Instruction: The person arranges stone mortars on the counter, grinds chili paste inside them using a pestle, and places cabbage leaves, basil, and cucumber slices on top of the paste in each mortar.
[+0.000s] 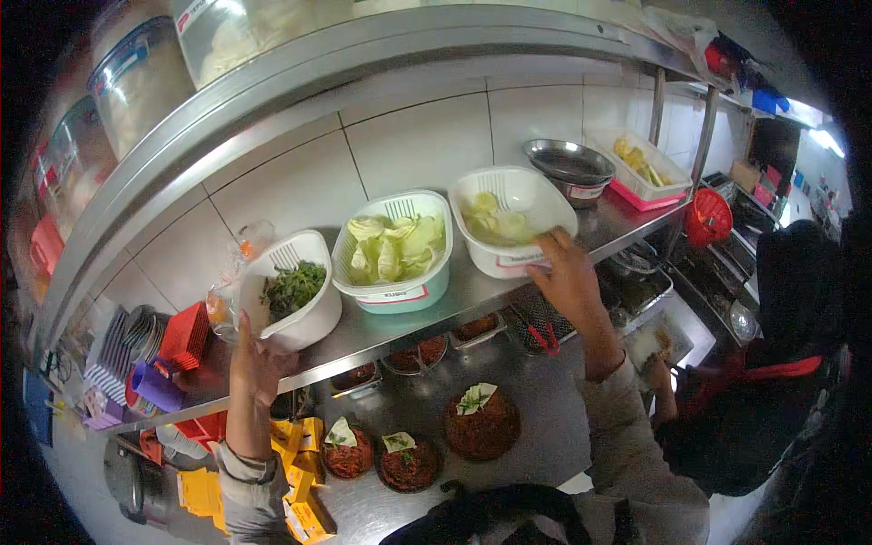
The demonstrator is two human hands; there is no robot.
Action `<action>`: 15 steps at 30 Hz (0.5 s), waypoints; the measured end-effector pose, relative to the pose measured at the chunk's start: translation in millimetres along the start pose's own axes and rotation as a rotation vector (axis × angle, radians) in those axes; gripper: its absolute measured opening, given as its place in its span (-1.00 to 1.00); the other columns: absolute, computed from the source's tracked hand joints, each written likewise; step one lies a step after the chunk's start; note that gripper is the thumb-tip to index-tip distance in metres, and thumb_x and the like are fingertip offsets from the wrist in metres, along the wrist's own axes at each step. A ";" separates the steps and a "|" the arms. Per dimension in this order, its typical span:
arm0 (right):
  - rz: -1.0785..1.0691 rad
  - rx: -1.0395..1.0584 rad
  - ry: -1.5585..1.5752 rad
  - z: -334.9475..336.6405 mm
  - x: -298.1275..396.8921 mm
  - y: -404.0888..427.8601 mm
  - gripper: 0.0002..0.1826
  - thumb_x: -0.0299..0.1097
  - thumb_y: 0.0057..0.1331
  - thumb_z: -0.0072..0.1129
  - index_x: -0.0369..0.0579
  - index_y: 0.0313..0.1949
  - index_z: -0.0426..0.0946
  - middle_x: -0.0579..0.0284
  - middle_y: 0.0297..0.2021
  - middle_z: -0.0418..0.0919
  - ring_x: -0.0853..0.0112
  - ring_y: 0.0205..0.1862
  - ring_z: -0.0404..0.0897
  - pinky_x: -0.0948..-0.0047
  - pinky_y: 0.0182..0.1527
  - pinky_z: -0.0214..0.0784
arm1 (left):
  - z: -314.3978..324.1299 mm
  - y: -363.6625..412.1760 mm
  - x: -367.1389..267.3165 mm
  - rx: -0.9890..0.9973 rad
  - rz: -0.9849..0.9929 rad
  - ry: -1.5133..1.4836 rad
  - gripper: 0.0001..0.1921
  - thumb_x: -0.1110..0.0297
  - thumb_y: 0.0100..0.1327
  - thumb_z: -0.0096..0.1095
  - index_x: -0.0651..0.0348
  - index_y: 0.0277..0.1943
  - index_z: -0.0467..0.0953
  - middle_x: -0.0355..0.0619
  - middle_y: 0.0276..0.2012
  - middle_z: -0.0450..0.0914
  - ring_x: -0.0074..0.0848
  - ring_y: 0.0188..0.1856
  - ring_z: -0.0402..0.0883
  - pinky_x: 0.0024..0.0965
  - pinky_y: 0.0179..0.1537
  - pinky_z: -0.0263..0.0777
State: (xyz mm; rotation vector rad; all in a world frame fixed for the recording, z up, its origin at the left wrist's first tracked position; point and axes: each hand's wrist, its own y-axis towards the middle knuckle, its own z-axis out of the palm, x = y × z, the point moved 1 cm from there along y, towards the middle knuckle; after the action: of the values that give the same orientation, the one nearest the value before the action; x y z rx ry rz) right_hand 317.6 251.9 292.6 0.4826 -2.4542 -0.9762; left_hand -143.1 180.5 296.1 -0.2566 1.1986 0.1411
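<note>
My left hand [255, 357] is raised at the near side of a white plastic basin [313, 327] with green herb leaves [294, 289]; whether it grips the basin cannot be told. My right hand [569, 279] has its fingers at the rim of another white basin [507, 255] with pale round slices [494, 218]. Between them stands a pale green basin [402, 300] of cabbage leaves [392, 248]. Below on the steel counter sit two smaller round portions of red food [347, 453] [409, 466] and a larger one [482, 426], each topped with a cabbage piece and herbs.
The basins stand on a steel shelf [470, 300], with metal bowls [569, 163] and a clear tub [640, 163] farther right. Yellow boxes [300, 470] lie at lower left, red-handled tongs [543, 339] under the shelf. A co-worker [742, 409] works close on the right.
</note>
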 end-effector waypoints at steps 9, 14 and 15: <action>-0.089 -0.077 -0.118 -80.8 25.2 -119.0 -0.69 -0.42 -0.14 0.28 -0.09 -0.31 0.51 0.05 -0.31 0.51 0.03 -0.27 0.54 0.17 -0.24 0.41 | 9.3 -69.7 127.4 -0.166 0.420 -0.117 -0.35 -0.13 0.30 0.03 -0.02 0.34 0.14 -0.11 0.28 0.21 -0.27 0.35 0.10 -0.02 0.25 0.14; -0.011 -0.029 0.121 -110.1 80.0 -167.7 -0.69 -0.53 -0.25 0.24 -0.04 -0.39 0.57 0.09 -0.27 0.56 0.12 -0.23 0.57 0.22 -0.21 0.43 | 99.3 -156.1 178.6 0.480 -0.074 -0.329 -0.27 -0.27 0.27 -0.02 -0.01 0.35 0.12 -0.11 0.30 0.24 -0.26 0.33 0.19 0.00 0.25 0.17; -0.011 0.005 0.211 -111.9 88.6 -173.8 -0.68 -0.55 -0.27 0.24 -0.04 -0.39 0.59 0.10 -0.27 0.56 0.13 -0.22 0.57 0.22 -0.19 0.44 | 108.0 -163.7 180.2 0.596 -0.099 -0.416 -0.24 -0.28 0.26 -0.02 0.02 0.36 0.11 -0.09 0.30 0.24 -0.24 0.31 0.22 0.00 0.25 0.18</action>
State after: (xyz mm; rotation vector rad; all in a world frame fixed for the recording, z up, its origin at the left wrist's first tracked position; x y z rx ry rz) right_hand 328.8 28.8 266.2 0.5712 -2.2681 -0.8756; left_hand 58.8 47.3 184.6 0.2299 0.7661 -0.2411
